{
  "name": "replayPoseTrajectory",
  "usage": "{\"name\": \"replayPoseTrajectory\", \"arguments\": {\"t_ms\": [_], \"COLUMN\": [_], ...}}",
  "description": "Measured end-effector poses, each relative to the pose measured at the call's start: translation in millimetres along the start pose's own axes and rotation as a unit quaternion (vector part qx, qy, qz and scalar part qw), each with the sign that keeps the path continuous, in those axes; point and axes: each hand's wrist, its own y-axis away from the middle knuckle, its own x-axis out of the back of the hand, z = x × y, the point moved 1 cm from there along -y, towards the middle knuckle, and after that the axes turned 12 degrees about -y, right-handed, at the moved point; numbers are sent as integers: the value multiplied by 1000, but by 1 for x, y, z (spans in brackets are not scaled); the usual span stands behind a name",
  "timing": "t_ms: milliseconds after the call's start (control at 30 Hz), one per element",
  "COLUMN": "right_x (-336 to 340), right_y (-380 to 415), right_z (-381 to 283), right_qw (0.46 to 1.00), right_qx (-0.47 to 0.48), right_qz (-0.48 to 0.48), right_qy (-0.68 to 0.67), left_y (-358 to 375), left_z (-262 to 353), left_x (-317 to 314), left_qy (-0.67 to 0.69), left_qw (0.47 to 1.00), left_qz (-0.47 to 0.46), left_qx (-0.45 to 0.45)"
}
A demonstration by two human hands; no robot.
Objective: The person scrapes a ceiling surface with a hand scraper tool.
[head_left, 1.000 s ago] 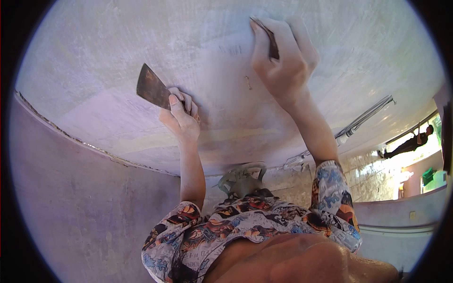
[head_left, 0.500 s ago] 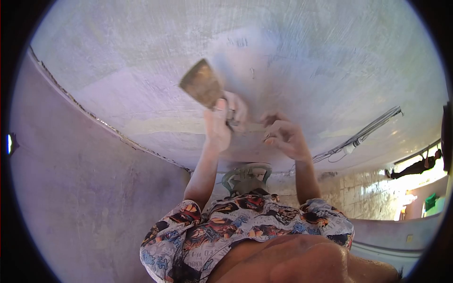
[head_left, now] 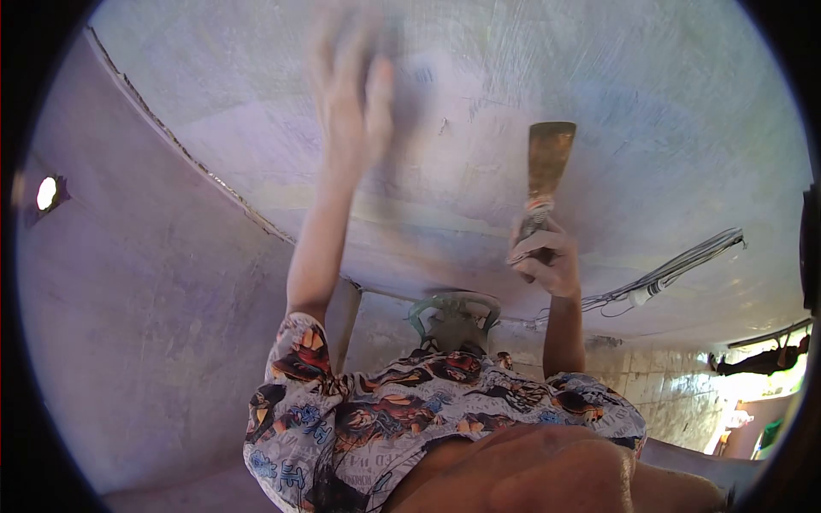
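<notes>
A putty knife (head_left: pixel 550 162) with a worn, brownish blade stands blade up in my right hand (head_left: pixel 547 256). My fingers wrap around its handle, which shows dark bands. My left hand (head_left: pixel 346 107) is raised high and blurred by motion, its fingers apart and nothing seen in them. It is over or against a pale plastered surface (head_left: pixel 479 77), apparently a ceiling; contact cannot be made out. Streaks and smoother patches mark that surface.
A bundle of wires with a white bulb (head_left: pixel 641 295) runs along the surface at right. A green plastic chair (head_left: pixel 453 308) is below my hands. At far right, another person (head_left: pixel 770 361) is near a bright opening. A purplish wall (head_left: pixel 162 282) fills the left.
The putty knife has passed from my left hand to my right. My left hand has moved up and left with its fingers spread. The view has shifted slightly.
</notes>
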Motion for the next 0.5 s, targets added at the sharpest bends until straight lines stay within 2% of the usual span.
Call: {"name": "replayPoseTrajectory", "arguments": {"t_ms": [67,100,167,200,233,267,333,400,433,467,500], "right_x": [2,6,8,9,6,-4,-2,-14,-14,-12,-16], "right_y": [0,2,0,-1,-2,-3,-3,-3,-1,1,-1], "right_z": [1,-2,4,6,7,19,16,28,30,31,37], "right_qw": [999,997,997,995,995,996,997,999,999,999,999], "right_qx": [-13,-23,0,23,24,19,13,23,21,12,6], "right_qz": [28,57,57,60,58,66,67,39,42,44,45], "right_qy": [-28,-51,-61,-72,-73,-60,-43,-22,-26,-27,-25], "left_y": [-28,-34,-36,-28,-20,-17,-43,-79,-93,-96,-83], "left_z": [-40,-40,-35,-29,-22,-38,-45,-79,-96,-126,-131], "left_x": [-26,-32,-45,-59,-67,-61,-47,-13,-4,-6,-4], "left_qy": [-214,-218,-225,-224,-217,-218,-238,-329,-260,-260,-259], "left_qw": [972,971,950,900,827,829,786,882,944,955,955], "left_qz": [75,74,-72,-136,-197,-194,-223,-79,10,90,88], "left_qx": [-59,-60,-205,-348,-479,-478,-526,-327,-204,-114,-117]}}
